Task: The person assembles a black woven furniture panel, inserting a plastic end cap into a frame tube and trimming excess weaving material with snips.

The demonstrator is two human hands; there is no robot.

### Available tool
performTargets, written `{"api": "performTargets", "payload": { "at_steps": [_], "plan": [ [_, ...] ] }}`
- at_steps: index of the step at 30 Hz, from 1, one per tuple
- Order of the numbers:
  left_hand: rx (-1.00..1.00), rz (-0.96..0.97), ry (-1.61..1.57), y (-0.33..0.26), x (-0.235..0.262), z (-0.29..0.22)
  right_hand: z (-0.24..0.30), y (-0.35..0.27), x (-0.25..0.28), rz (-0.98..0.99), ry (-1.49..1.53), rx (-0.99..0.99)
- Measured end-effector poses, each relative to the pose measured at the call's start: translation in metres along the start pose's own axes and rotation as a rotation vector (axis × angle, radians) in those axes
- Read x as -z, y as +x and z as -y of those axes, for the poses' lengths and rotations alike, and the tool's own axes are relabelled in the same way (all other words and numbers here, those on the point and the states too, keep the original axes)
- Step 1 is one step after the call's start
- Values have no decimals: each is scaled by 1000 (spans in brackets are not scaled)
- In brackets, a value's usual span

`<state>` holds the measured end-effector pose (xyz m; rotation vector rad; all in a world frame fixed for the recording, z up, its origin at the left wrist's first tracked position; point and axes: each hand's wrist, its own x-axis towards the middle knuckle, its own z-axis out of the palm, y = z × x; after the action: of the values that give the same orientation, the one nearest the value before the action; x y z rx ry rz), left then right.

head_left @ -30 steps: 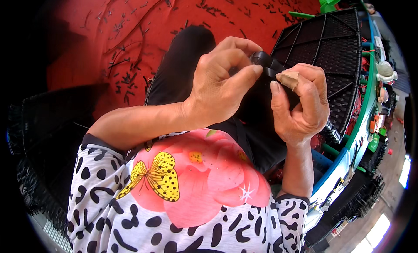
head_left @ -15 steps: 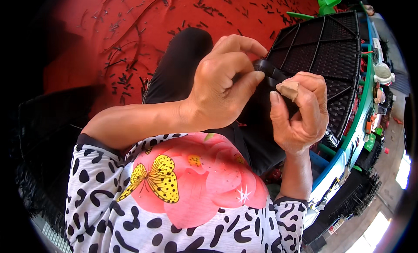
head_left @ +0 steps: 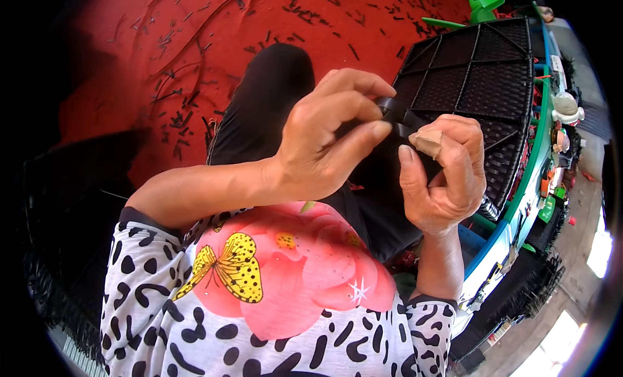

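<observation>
A black, flat, shiny strip (head_left: 403,121), bent into a loop, spans the small gap between my hands, above my lap. My left hand (head_left: 334,127) pinches one side of it between thumb and fingers. Close by on the right, my right hand (head_left: 448,172) is curled, with the strip running to its thumb and index fingertip. Beige tape (head_left: 427,143) wraps that index finger. The exact grip of the right fingertips is partly hidden. Just beyond my right hand lies a black woven wicker panel (head_left: 487,78) with a framed grid of ribs.
Short black offcuts (head_left: 185,117) and long thin strands are scattered over the red floor (head_left: 227,26). A bright green plastic object (head_left: 483,2) is at the top right. Along the right stands a blue-and-white table edge (head_left: 513,215) with small items. Dark bristly bundles (head_left: 519,299) lie below it.
Both hands stay close together around the strip; my left hand sits slightly lower and its fingers have shifted a little. The view has shifted slightly.
</observation>
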<state>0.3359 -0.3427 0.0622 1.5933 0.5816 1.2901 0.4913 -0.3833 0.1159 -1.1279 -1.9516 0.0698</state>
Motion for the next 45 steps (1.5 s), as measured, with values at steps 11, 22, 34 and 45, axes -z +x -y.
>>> {"api": "performTargets", "payload": {
  "at_steps": [11, 22, 34, 45],
  "plan": [
    [-69, 11, 36, -1, 2, 3, 2, -2, -2, -16, -16, -35],
    [13, 54, -22, 4, 4, 3, 7, 26, 20, 129, 320, -589],
    [-89, 199, -76, 8, 18, 16, -20, 52, 14, 586, 485, -692],
    [-174, 163, -90, 14, 2, 42, -23, 64, 2, 529, 333, -551]
  ]
}}
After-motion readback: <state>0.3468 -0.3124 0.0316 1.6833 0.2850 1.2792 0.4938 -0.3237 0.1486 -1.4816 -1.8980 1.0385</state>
